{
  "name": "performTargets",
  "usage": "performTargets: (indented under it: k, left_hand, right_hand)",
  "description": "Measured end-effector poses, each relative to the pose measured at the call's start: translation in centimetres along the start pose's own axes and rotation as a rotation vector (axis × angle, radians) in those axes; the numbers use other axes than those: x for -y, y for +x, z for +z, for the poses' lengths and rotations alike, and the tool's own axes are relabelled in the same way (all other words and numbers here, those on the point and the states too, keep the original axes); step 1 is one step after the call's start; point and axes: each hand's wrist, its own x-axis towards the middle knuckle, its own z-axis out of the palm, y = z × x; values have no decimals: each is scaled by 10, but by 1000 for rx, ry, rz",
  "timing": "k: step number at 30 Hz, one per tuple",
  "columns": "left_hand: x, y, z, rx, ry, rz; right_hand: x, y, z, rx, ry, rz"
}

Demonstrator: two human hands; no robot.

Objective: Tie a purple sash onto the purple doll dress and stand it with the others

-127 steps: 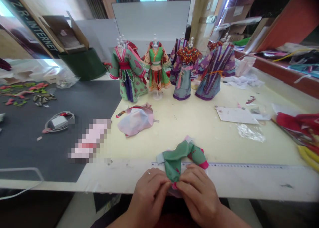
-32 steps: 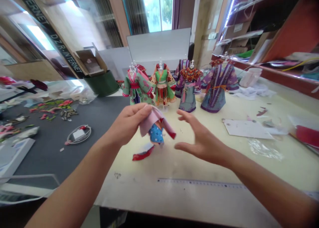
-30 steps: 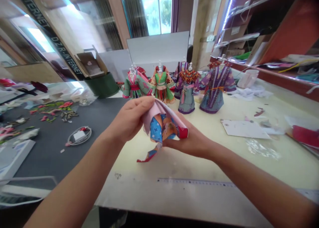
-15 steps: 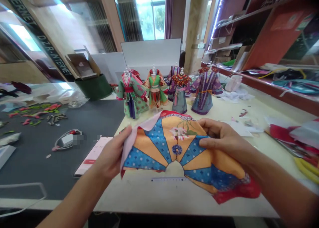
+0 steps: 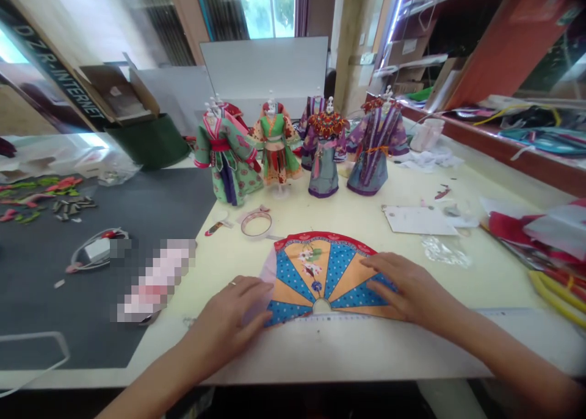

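Note:
A fan-shaped piece of fabric (image 5: 341,261) lies on the pale table, with blue and orange panels, a flower print and a red curved border. Its lilac-grey reverse shows where the left edge folds over. My left hand (image 5: 242,309), wearing a ring, rests on that edge with its fingers stretched out. On the right part of the fabric lies my right hand (image 5: 398,285), fingers spread and nearly flat. A clear ruler (image 5: 508,314) runs along the fabric's straight lower side, partly hidden by the cloth and my hands.
Several small dressed stands, such as a green robe (image 5: 229,163) and a purple robe (image 5: 368,157), line the back. A tape roll (image 5: 256,222) sits behind the fabric. Left is a dark mat (image 5: 91,297) with a cable (image 5: 98,248); right are a white card (image 5: 419,219) and red cloth (image 5: 508,230).
The fabric has come down from mid-air onto the table and spread out. Both hands have let go of their pinch and now lie on it. The view has tilted downward.

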Motion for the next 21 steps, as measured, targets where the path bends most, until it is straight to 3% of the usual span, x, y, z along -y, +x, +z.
performTargets:
  k: [3, 11, 16, 19, 21]
  left_hand:
    - [0, 5, 7, 47, 35, 81]
    - [15, 6, 24, 50, 50, -104]
    - [21, 3, 14, 47, 9, -392]
    - [25, -3, 10, -105, 128, -450]
    - [24, -8, 11, -271, 200, -307]
  right_hand:
    - [4, -15, 5, 25, -74, -104]
    - [4, -31, 15, 129, -118, -89]
    - [3, -33, 18, 84, -134, -108]
    - [2, -37, 19, 37, -150, -150]
    - [4, -39, 19, -5, -159, -177]
